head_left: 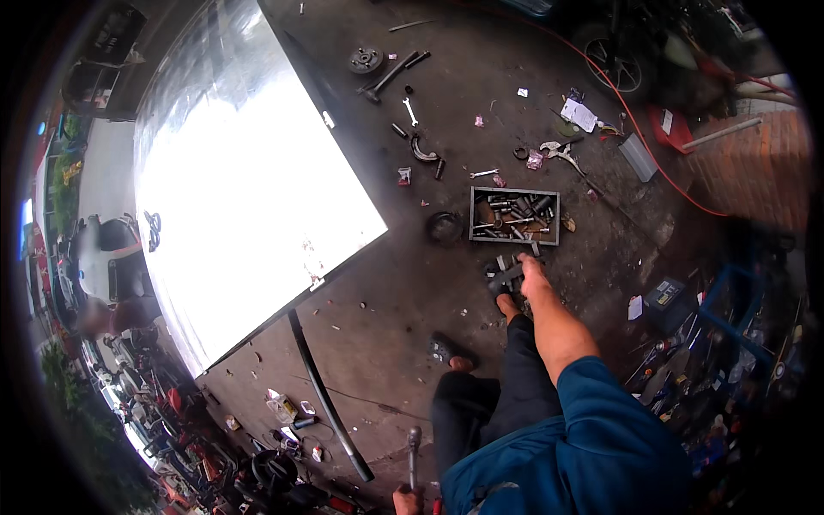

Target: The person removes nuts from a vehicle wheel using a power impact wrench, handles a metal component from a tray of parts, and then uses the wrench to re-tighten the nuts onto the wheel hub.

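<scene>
My right hand (534, 278) reaches forward, wrapped round a dark metal tool with crossbars (512, 274), just above my right shoe. Right beyond it lies a shallow metal tray (559, 219) of sockets, wrenches and other small tools. At the lower edge, my left hand (407, 499) is closed on the shaft of a ratchet wrench (415, 439), its rounded head upward. The left fingers show only in part. Around the tray are a black round part (445, 227), a small open-ended wrench (484, 173) and a pair of locking pliers (562, 154).
A large bright sheet-like surface (257, 197) fills the left, with a dark pole (330, 399) below its corner. A hammer (390, 77) and a hub (366, 60) lie farther off. An orange hose (635, 116) crosses at right. Motorcycles (129, 386) stand at lower left.
</scene>
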The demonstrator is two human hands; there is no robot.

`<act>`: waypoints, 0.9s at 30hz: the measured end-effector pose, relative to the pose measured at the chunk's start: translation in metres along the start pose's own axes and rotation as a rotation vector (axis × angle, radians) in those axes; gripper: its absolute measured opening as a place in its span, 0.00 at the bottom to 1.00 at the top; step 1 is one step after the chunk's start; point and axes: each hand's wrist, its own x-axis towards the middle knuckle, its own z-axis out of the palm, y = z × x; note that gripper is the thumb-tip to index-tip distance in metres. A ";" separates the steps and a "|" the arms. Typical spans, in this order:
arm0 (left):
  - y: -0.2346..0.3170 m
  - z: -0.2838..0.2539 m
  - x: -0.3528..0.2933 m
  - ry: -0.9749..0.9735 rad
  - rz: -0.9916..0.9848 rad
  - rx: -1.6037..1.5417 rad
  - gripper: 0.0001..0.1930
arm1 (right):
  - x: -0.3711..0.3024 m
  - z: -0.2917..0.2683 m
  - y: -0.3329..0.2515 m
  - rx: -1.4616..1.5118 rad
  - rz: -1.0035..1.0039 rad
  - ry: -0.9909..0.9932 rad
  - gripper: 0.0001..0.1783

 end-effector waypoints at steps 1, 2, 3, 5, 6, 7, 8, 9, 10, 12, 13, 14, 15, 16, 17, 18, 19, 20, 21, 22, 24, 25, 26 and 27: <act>0.038 0.000 -0.013 -0.019 -0.077 -0.023 0.12 | -0.011 -0.009 0.001 -0.049 -0.002 0.000 0.21; 0.080 0.000 -0.025 -0.042 -0.153 -0.044 0.10 | -0.021 -0.022 0.001 -0.096 -0.005 0.004 0.22; 0.135 -0.005 -0.043 -0.020 -0.124 0.040 0.10 | -0.035 -0.036 -0.003 -0.074 -0.003 0.006 0.22; 0.144 -0.007 -0.052 -0.009 -0.089 0.028 0.11 | -0.066 -0.056 -0.004 -0.056 0.010 0.013 0.22; 0.147 -0.008 -0.056 -0.045 -0.142 -0.139 0.11 | -0.095 -0.064 -0.017 -0.065 0.076 0.021 0.22; 0.155 -0.008 -0.057 -0.038 -0.121 -0.082 0.10 | -0.110 -0.075 -0.028 -0.148 0.023 0.082 0.22; 0.159 -0.009 -0.059 -0.030 -0.099 -0.023 0.10 | -0.118 -0.092 -0.035 -0.229 -0.028 0.142 0.22; 0.164 -0.008 -0.056 -0.052 -0.080 -0.015 0.10 | -0.078 -0.133 -0.030 -0.076 -0.035 0.032 0.23; 0.152 -0.006 -0.062 -0.004 -0.089 -0.069 0.10 | -0.139 -0.112 -0.047 -0.123 -0.052 0.061 0.23; 0.156 -0.004 -0.068 0.008 -0.054 -0.118 0.10 | -0.135 -0.146 -0.064 -0.178 0.001 0.056 0.22; 0.159 -0.004 -0.073 0.003 -0.107 -0.130 0.10 | -0.130 -0.163 -0.069 -0.179 -0.023 0.028 0.21; 0.159 -0.003 -0.079 0.003 -0.160 -0.147 0.09 | -0.125 -0.176 -0.073 -0.183 -0.047 -0.005 0.20; 0.148 0.002 -0.082 0.042 -0.172 -0.143 0.10 | -0.124 -0.184 -0.077 -0.233 -0.098 0.012 0.19; 0.136 0.008 -0.088 0.046 -0.172 -0.165 0.10 | -0.128 -0.191 -0.087 -0.247 -0.009 -0.019 0.17; 0.127 0.017 -0.090 0.092 -0.172 -0.147 0.11 | -0.133 -0.192 -0.097 -0.315 -0.050 -0.022 0.19; 0.111 0.028 -0.091 0.139 -0.173 -0.130 0.11 | -0.141 -0.192 -0.104 -0.383 -0.093 -0.025 0.21; 0.061 0.054 -0.083 0.213 -0.150 -0.219 0.12 | -0.156 -0.177 -0.115 -0.405 -0.123 -0.052 0.21; 0.058 0.064 -0.092 0.212 -0.169 -0.187 0.13 | -0.179 -0.166 -0.119 -0.490 -0.198 -0.014 0.24; 0.056 0.068 -0.107 0.208 -0.190 -0.149 0.13 | -0.198 -0.160 -0.118 -0.571 -0.269 0.027 0.27; 0.020 0.090 -0.114 0.229 -0.178 -0.349 0.14 | -0.205 -0.154 -0.117 -0.597 -0.293 0.005 0.27; 0.043 0.101 -0.152 0.340 -0.340 -0.412 0.15 | -0.196 -0.142 -0.118 -0.766 -0.317 -0.026 0.30; 0.042 0.109 -0.162 0.355 -0.357 -0.462 0.15 | -0.174 -0.142 -0.111 -0.727 -0.296 -0.059 0.29; 0.036 0.118 -0.172 0.313 -0.461 -0.445 0.16 | -0.167 -0.145 -0.111 -0.779 -0.324 -0.100 0.29; 0.030 0.121 -0.170 0.249 -0.541 -0.413 0.17 | -0.164 -0.151 -0.115 -0.760 -0.302 -0.152 0.27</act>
